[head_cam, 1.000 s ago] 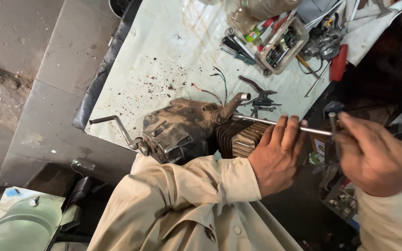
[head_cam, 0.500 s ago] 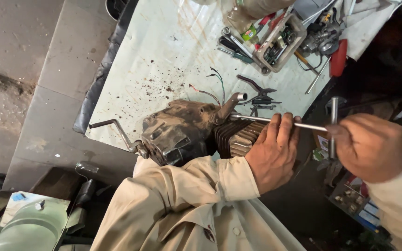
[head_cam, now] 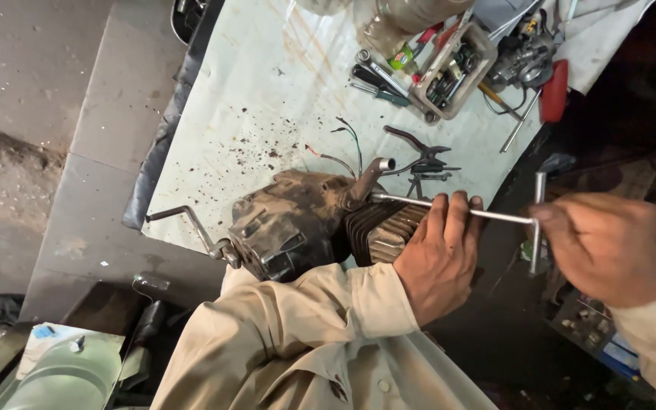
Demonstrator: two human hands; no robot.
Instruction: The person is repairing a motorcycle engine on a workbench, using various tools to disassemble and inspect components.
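A grimy small engine (head_cam: pixel 290 224) with a finned cylinder (head_cam: pixel 377 228) lies at the near edge of a white-covered table (head_cam: pixel 267 91). My left hand (head_cam: pixel 438 262) wraps over the finned cylinder, and its fingers rest against the shaft of a long steel T-handle wrench (head_cam: pixel 495 216). The wrench tip sits on the engine beside a short pipe stub. My right hand (head_cam: pixel 609 247) grips the wrench's cross handle, which stands roughly upright off the table edge.
A bent kick lever (head_cam: pixel 184 220) sticks out of the engine to the left. Black pliers (head_cam: pixel 419 156) and loose wires lie behind it. A tray of small tools (head_cam: pixel 453 68), a carburettor (head_cam: pixel 521 57) and a red-handled screwdriver (head_cam: pixel 552 80) sit at the back. The floor lies to the left.
My right hand has shifted on the cross handle and moved slightly further right. My left hand has stayed on the cylinder and the shaft.
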